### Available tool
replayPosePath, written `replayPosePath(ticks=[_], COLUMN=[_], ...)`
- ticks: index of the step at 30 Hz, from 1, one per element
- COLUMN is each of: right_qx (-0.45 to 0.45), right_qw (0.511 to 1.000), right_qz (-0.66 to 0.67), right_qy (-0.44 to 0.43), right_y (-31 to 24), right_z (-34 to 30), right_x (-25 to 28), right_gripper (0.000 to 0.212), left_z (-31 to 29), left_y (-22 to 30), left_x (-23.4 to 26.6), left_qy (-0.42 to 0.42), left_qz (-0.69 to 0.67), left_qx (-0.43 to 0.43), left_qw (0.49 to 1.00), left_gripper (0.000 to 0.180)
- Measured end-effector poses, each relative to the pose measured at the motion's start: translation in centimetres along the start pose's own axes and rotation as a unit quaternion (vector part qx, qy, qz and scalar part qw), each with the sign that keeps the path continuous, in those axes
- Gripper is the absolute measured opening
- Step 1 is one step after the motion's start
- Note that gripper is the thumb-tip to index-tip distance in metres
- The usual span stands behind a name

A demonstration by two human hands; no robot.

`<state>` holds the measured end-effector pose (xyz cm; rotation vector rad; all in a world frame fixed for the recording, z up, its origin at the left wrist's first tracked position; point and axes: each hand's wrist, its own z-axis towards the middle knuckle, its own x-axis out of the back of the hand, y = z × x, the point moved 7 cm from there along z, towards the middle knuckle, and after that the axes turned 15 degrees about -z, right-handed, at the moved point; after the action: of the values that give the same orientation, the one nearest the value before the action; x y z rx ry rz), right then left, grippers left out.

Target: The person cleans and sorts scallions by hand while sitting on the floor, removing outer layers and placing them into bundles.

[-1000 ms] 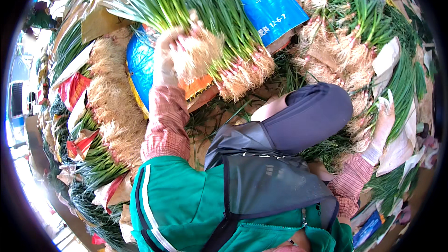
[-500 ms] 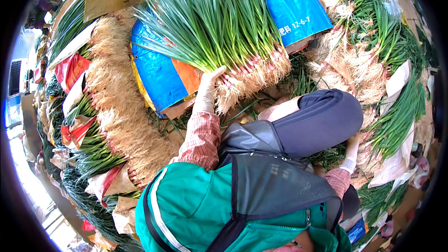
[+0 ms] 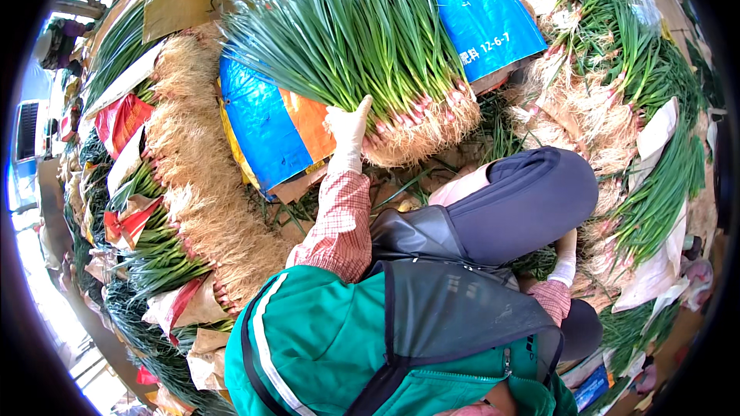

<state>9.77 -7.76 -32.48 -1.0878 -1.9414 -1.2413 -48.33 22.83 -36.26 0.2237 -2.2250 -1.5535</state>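
A wide bundle of green onions (image 3: 385, 54) lies across a blue plastic sack (image 3: 258, 127), its reddish bulbs and pale roots toward me. At the bundle's left edge, my left hand (image 3: 348, 129), in a whitish glove, rests against the outermost stalks with the thumb apart from the fingers. It does not close around anything. My right hand (image 3: 566, 245) reaches down beyond my bent knee near loose stalks on the ground. The knee hides its fingers.
To the left runs a long row of onions with thick tan roots (image 3: 193, 131). More onions (image 3: 647, 108) lie in an arc on the right, some covered by pale sheets (image 3: 654, 142). My bent leg (image 3: 524, 200) is between the bundle and my right arm.
My left hand has shifted up and slightly left, its thumb lifting. The roots at the bundle's left corner now sit more level with the rest. My right hand has drawn slightly left.
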Motion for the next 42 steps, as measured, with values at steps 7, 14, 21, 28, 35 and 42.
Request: replayPosePath(ticks=[7,14,21,28,35,42], right_qx=[-0.279,-0.272,-0.452,-0.689,-0.494,-0.245], right_qw=[0.791,0.859,0.738,0.602,0.372,0.048], right_qz=[0.541,0.397,0.476,0.382,0.714,0.868], right_qy=[-0.059,-0.175,0.158,0.132,0.329,0.43], right_y=[-1.6,-2.3,1.5,11.3,13.1,9.2], right_z=[-1.3,0.4,-2.6,-10.2,-13.8,-12.7], right_x=[1.0,3.2,8.9,9.9,10.5,13.6], right_gripper=[0.037,0.051,0.03,0.035,0.026,0.033], left_z=[2.3,6.4,10.2,1.5,-18.3,-46.3], left_y=[7.1,5.2,2.9,9.5,32.1,27.2], left_x=[0.7,-1.2,-3.3,-0.2,-10.7,-28.2], left_qy=[0.127,0.078,-0.106,-0.093,-0.217,-0.82], left_qz=[0.023,0.196,-0.118,-0.108,-0.195,-0.091], left_qx=[0.082,0.073,0.007,0.055,-0.324,0.125], left_qw=[0.988,0.975,0.987,0.988,0.9,0.551], left_gripper=[0.149,0.129,0.09,0.058,0.044,0.033])
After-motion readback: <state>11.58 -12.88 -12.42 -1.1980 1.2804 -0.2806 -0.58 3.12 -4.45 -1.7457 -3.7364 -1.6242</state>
